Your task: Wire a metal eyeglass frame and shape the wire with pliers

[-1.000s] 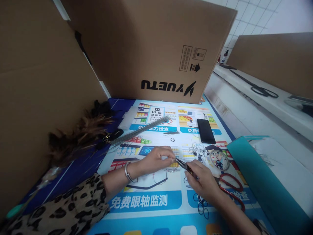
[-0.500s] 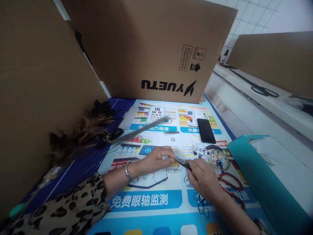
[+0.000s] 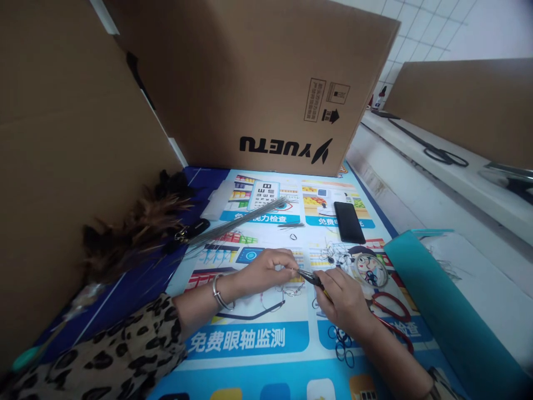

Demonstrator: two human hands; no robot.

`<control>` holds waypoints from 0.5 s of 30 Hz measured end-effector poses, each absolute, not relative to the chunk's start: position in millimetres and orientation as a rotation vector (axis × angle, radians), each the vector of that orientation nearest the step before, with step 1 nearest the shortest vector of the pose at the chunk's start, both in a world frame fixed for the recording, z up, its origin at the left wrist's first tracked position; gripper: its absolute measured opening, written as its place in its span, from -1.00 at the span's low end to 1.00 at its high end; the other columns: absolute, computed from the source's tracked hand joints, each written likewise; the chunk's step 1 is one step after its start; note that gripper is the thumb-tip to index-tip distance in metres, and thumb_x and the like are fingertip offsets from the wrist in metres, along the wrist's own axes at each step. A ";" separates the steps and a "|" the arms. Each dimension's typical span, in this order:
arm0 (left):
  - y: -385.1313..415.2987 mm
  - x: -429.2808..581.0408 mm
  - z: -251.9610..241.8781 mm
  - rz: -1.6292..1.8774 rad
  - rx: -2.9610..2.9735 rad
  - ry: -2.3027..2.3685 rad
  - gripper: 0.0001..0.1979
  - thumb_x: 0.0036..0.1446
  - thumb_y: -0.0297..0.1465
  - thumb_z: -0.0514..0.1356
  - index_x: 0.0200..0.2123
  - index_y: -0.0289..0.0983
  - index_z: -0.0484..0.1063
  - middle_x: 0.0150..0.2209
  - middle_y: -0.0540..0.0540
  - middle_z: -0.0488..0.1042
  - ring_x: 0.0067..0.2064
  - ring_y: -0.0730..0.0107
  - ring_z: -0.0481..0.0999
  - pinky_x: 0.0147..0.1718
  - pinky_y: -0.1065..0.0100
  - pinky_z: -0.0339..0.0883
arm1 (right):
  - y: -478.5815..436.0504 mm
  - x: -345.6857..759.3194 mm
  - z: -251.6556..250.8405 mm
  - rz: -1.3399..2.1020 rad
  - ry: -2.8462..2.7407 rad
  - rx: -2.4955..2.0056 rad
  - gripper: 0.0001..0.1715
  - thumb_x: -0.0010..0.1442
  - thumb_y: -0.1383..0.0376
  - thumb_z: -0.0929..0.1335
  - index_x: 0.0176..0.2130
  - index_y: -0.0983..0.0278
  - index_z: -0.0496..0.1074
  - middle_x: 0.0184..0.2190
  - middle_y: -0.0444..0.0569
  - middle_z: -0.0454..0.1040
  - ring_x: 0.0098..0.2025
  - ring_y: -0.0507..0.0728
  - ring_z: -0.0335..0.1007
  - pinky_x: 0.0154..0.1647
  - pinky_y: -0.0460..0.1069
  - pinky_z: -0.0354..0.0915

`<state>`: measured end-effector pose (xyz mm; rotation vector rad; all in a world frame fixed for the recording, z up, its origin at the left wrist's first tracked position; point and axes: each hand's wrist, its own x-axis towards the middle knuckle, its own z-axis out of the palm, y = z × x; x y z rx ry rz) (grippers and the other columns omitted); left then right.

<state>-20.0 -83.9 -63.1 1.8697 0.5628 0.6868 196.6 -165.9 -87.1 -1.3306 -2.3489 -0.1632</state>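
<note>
My right hand (image 3: 342,297) is wrapped round a pair of pliers (image 3: 310,277), whose narrow metal jaws point left. The jaw tips meet the fingertips of my left hand (image 3: 272,269), which pinches something too small to make out, perhaps thin wire. A metal bangle (image 3: 220,293) circles my left wrist below a leopard-print sleeve. Fine wire loops (image 3: 293,289) show just under my fingers. Beyond my hands a small dark ring (image 3: 293,237) lies on the printed sheet, and a bundle of thin grey wires (image 3: 245,218) stretches diagonally behind it.
Right of my hand are a clear round dish (image 3: 370,270), red-handled scissors (image 3: 391,307) and black rings (image 3: 345,347). Farther back lies a black phone (image 3: 350,222). A teal box (image 3: 441,294) stands at right, brown feathers (image 3: 137,228) at left. Cardboard (image 3: 208,83) walls the back.
The pliers' tips stay at my left fingertips, and both hands keep nearly the same pose. The whole view has shifted very slightly.
</note>
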 end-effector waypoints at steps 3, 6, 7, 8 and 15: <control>-84.7 -20.2 -63.2 0.676 1.846 0.575 -0.87 0.08 -0.46 0.12 -0.42 -0.34 0.46 -0.42 -0.04 0.40 -0.35 0.47 0.38 -0.31 0.46 0.25 | -166.1 196.3 -86.6 -0.161 -2.348 -1.326 -0.69 0.15 0.37 0.26 -0.08 0.40 0.33 -0.29 0.10 0.41 -0.24 0.16 0.31 -0.31 0.02 0.28; -84.8 -20.3 -64.4 0.675 1.827 0.580 -0.88 0.07 -0.46 0.13 -0.43 -0.34 0.46 -0.42 -0.04 0.39 -0.36 0.47 0.38 -0.31 0.45 0.25 | -166.4 195.8 -86.2 -0.153 -2.346 -1.330 -0.69 0.16 0.37 0.26 -0.07 0.39 0.32 -0.29 0.10 0.41 -0.24 0.17 0.31 -0.31 0.03 0.28; -84.6 -20.1 -64.8 0.674 1.823 0.578 -0.88 0.07 -0.46 0.13 -0.43 -0.34 0.46 -0.42 -0.04 0.39 -0.36 0.47 0.38 -0.31 0.45 0.25 | -166.6 195.5 -86.6 -0.143 -2.344 -1.330 -0.69 0.16 0.36 0.25 -0.07 0.38 0.32 -0.29 0.11 0.41 -0.24 0.17 0.31 -0.30 0.04 0.29; -84.4 -20.0 -65.2 0.673 1.820 0.575 -0.88 0.07 -0.45 0.13 -0.42 -0.34 0.46 -0.42 -0.04 0.40 -0.36 0.47 0.38 -0.31 0.45 0.24 | -166.9 195.2 -87.2 -0.129 -2.336 -1.328 -0.69 0.16 0.36 0.25 -0.07 0.38 0.31 -0.29 0.11 0.40 -0.24 0.17 0.30 -0.30 0.04 0.29; -81.2 -20.5 -64.1 0.647 1.767 0.558 -0.88 0.07 -0.44 0.15 -0.41 -0.34 0.47 -0.41 -0.03 0.38 -0.35 0.48 0.37 -0.29 0.44 0.23 | -167.1 196.6 -90.0 0.028 -2.280 -1.392 -0.70 0.17 0.34 0.23 -0.08 0.34 0.31 -0.26 0.10 0.38 -0.21 0.17 0.30 -0.25 0.05 0.30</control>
